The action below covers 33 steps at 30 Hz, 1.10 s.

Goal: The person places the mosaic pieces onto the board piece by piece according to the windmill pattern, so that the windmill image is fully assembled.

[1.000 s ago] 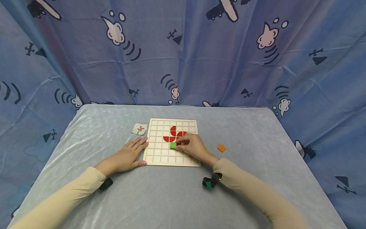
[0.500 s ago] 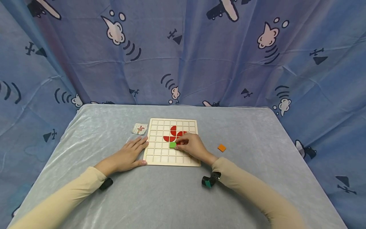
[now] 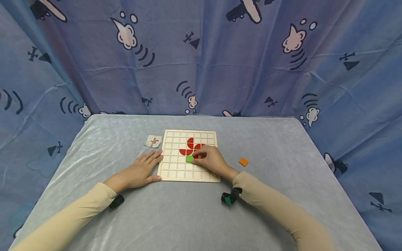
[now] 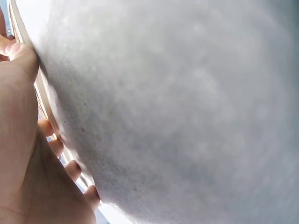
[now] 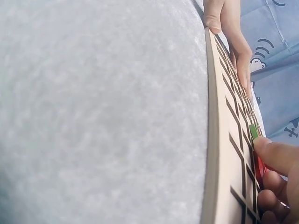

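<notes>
A pale wooden grid board (image 3: 176, 171) lies on the cloth-covered table. My left hand (image 3: 138, 172) rests flat at its left side, fingertips and thumb touching the edge. Near the board's middle, my right hand (image 3: 213, 162) pinches a green square tile (image 3: 190, 159) at its right side. In the right wrist view the thumb is against that green tile (image 5: 253, 131), which lies low over the grid. Red quarter-round pieces (image 3: 186, 152) sit in the squares just above it; my right hand covers some of the red.
A small pattern card (image 3: 153, 141) lies off the board's upper left corner. An orange square tile (image 3: 243, 162) is on the grey table cloth (image 3: 270, 146) to the right. A blue printed curtain (image 3: 238, 80) hangs behind the table.
The green tile has shifted very slightly left and seems to have settled lower on the board, with my right hand following it. My left hand stays put.
</notes>
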Each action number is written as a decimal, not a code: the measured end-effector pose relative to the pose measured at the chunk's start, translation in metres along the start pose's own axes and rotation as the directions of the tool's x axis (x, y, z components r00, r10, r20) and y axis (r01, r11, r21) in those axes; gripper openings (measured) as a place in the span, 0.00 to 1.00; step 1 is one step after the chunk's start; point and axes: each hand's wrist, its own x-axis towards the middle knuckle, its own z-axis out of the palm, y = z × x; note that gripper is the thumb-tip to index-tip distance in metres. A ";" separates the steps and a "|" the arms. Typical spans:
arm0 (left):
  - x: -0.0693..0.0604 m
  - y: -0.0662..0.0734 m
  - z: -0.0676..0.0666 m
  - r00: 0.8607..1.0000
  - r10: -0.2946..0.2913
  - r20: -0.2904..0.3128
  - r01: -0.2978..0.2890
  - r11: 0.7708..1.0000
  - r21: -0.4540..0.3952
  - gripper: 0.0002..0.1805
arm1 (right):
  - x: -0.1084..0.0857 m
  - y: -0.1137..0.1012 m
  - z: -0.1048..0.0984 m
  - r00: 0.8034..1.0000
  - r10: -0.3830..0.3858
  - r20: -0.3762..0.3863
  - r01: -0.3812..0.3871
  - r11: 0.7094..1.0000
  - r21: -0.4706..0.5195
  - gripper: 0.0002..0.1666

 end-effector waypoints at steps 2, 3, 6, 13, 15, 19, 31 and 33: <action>0.000 0.001 -0.001 1.000 0.000 0.000 0.000 1.000 0.001 0.45 | 0.000 0.001 0.000 1.000 -0.004 0.003 0.004 1.000 0.001 0.12; 0.000 0.001 -0.001 1.000 0.000 0.000 0.000 1.000 -0.002 0.45 | 0.001 0.001 0.000 1.000 -0.005 0.004 0.005 1.000 0.000 0.12; 0.000 0.002 -0.002 1.000 0.001 -0.001 -0.001 1.000 -0.002 0.44 | 0.001 0.002 0.000 1.000 -0.010 0.006 0.010 1.000 0.000 0.12; -0.001 0.002 -0.002 1.000 -0.002 0.002 0.002 1.000 0.001 0.45 | 0.001 0.003 0.001 1.000 -0.012 0.007 0.012 1.000 0.003 0.12; -0.001 0.003 -0.002 1.000 -0.003 0.005 0.003 1.000 -0.003 0.45 | 0.001 0.002 0.000 1.000 -0.013 0.007 0.013 1.000 0.000 0.12; -0.001 0.004 -0.004 1.000 -0.007 0.007 0.007 1.000 -0.009 0.44 | 0.001 0.002 0.000 1.000 -0.013 0.006 0.013 1.000 0.000 0.12; -0.001 0.005 -0.005 1.000 -0.005 0.003 0.005 1.000 -0.001 0.44 | 0.001 0.000 0.001 1.000 0.026 0.013 -0.026 1.000 -0.006 0.11; 0.000 0.005 -0.005 1.000 -0.006 0.004 0.006 1.000 0.001 0.44 | 0.001 0.000 0.001 1.000 0.028 0.012 -0.028 0.999 -0.015 0.12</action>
